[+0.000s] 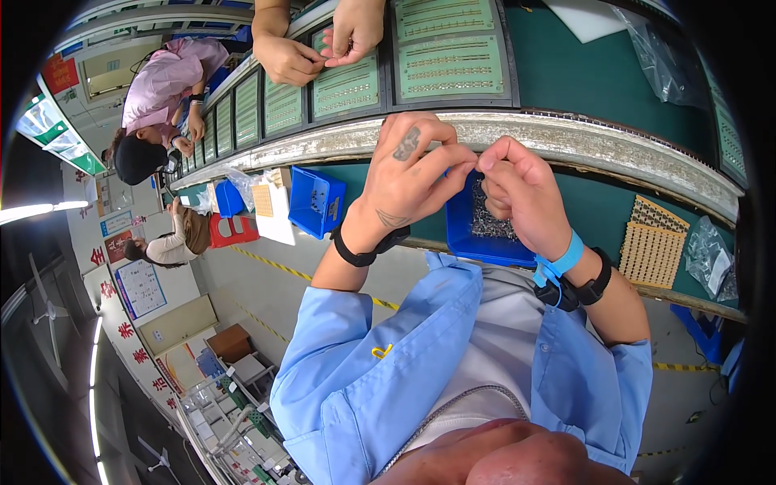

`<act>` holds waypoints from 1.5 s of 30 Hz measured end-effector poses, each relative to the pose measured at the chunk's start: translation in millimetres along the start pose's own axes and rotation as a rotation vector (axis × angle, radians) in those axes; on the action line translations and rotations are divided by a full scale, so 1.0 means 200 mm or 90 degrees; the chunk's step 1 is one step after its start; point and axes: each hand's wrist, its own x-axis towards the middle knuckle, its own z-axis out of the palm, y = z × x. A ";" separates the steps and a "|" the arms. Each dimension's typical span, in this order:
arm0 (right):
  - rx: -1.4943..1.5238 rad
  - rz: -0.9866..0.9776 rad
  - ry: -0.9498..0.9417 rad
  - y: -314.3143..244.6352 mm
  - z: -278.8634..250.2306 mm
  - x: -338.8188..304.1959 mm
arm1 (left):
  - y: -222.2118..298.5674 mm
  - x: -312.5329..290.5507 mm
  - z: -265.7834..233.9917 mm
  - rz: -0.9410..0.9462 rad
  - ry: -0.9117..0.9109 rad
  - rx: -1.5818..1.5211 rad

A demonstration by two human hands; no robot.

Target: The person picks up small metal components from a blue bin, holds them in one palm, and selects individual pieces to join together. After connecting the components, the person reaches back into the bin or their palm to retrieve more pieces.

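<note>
My left hand and my right hand meet above the near metal rail. The fingers of both are closed in a pinch, their tips almost touching. Whatever lies between them is too small to make out. Partly hidden beneath my hands, a blue bin holds many small dark and silvery parts. Beyond the rail, green circuit board panels rest in dark frames in a row running away to the left.
Across the line, a co-worker's hands work over a panel. Another blue bin stands to the left. Tan pitted boards and a clear plastic bag lie at right. A person in pink bends over the line farther left.
</note>
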 end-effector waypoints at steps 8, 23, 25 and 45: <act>0.014 0.031 0.019 -0.02 0.02 0.00 | -0.32 0.15 0.14 -0.118 0.066 -0.064; -0.026 0.059 0.014 -0.06 0.04 0.00 | -0.57 0.32 0.25 0.011 -0.030 0.122; -0.027 0.060 0.012 -0.06 0.04 -0.01 | -0.57 0.32 0.26 0.010 -0.033 0.124; -0.027 0.067 0.013 -0.06 0.04 0.00 | -0.53 0.32 0.27 0.033 -0.038 0.179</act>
